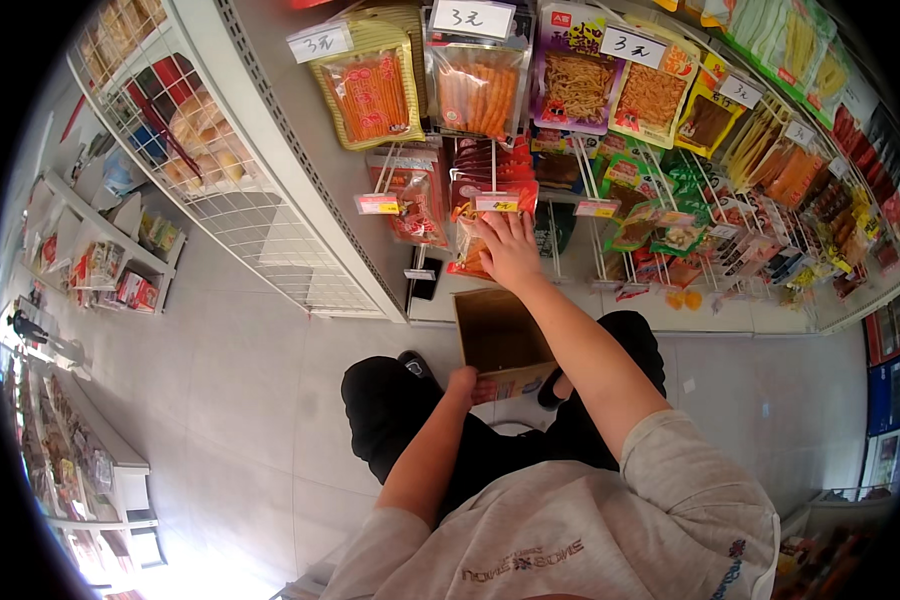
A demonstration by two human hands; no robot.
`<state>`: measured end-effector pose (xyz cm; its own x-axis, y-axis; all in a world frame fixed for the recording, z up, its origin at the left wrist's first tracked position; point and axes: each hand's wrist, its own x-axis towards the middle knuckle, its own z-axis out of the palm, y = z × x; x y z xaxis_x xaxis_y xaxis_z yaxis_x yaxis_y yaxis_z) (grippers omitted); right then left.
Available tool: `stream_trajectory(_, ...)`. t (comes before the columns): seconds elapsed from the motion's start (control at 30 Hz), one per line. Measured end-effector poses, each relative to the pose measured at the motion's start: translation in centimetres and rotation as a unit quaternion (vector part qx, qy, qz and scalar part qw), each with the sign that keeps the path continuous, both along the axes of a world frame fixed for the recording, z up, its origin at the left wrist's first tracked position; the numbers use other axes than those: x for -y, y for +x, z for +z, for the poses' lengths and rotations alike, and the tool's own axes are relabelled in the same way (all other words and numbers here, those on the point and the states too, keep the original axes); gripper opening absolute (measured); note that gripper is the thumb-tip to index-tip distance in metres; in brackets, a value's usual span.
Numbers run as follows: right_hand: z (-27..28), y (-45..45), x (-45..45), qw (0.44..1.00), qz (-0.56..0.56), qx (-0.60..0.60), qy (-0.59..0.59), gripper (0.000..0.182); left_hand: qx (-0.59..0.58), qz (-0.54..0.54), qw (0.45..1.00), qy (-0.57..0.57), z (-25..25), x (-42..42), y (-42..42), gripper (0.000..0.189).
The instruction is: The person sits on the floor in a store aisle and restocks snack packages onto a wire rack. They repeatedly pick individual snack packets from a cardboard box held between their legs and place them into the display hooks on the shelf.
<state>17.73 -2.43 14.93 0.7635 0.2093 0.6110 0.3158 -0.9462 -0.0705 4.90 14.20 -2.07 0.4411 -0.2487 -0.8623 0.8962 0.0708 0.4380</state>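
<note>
My right hand (508, 249) is spread over a red snack packet (469, 238) hanging on a rack hook, just below a price tag (496, 202). The fingertips touch the packet or the tag's edge; which one I cannot tell. Down between my knees, my left hand (476, 386) grips the near side of an open cardboard box (499, 330), whose inside is dark. Above the right hand hang more red packets and a clear-fronted bag of orange snack sticks (476, 94).
Rows of hanging snack packets (649, 97) run to the right. A white wire-mesh shelf end (217, 150) rises at the left. A dark phone-like object (426, 279) lies on the rack's base. Further shelves (105, 262) stand across the tiled floor.
</note>
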Motion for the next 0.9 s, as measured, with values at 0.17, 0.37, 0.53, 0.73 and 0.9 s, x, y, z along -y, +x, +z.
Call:
stream_trajectory(0.17,0.7,-2.6,0.3,0.999,0.017,-0.024,0.019,0.054,-0.003,-0.008,1.0,0.023,1.4,-0.3,-0.5,0.037)
stream_trajectory(0.37,-1.8,-10.4,0.5,0.983,0.003,-0.047,0.176,0.05,0.002,0.005,1.0,0.017,1.3,-0.7,-0.8,0.038)
stream_trajectory(0.53,-7.8,-19.3,0.6,0.937,-0.064,-0.109,0.327,0.055,-0.033,0.025,0.999,-0.026,1.5,0.4,-1.4,0.039)
stream_trajectory(0.73,-9.5,-23.3,-0.2,0.715,-0.275,-0.205,0.609,0.06,-0.035,0.017,0.997,-0.067,4.3,0.5,-3.6,0.034)
stream_trajectory(0.9,-9.5,-25.8,0.6,0.457,-0.237,-0.32,0.795,0.063,-0.033,0.008,0.999,-0.036,4.4,0.7,-4.6,0.033)
